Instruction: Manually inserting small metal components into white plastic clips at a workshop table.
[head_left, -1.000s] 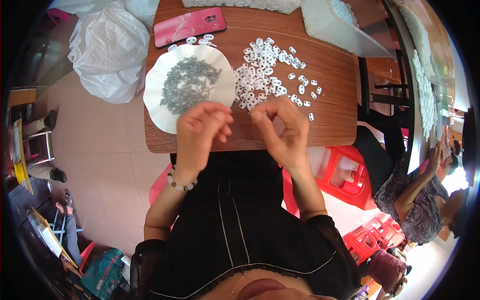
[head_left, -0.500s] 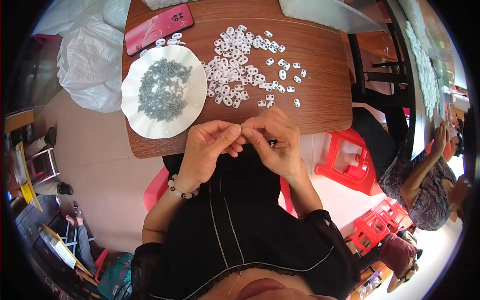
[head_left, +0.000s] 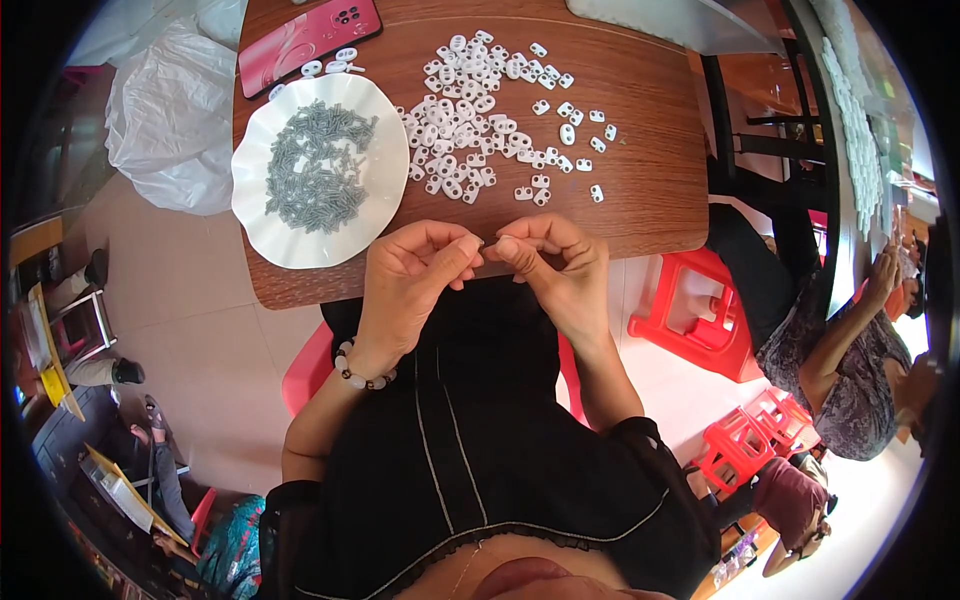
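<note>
My left hand [head_left: 415, 280] and my right hand [head_left: 562, 275] are raised at the table's near edge, their pinched fingertips a small gap apart. A tiny greyish tip shows at the left fingers, too small to name. The right thumb presses against its forefinger, and whatever lies between them is hidden. Left of the hands stands a white wavy-rimmed plate [head_left: 250, 200] with a heap of small grey rod-like pieces [head_left: 320, 190]. Beyond the hands, many small white plastic pieces with two holes [head_left: 455, 125] are piled and scattered over the brown table [head_left: 650, 190].
A pink phone [head_left: 308, 40] and a few white pieces [head_left: 345, 55] lie beyond the plate. A translucent bin [head_left: 670, 22] stands at the far right. Red stools [head_left: 690, 325] are on the right, near other people [head_left: 850, 370]. A white plastic bag [head_left: 165, 130] sits at the left.
My hands were touching at the fingertips and have now drawn slightly apart. The view has shifted a little, so the plate and phone appear further left and higher.
</note>
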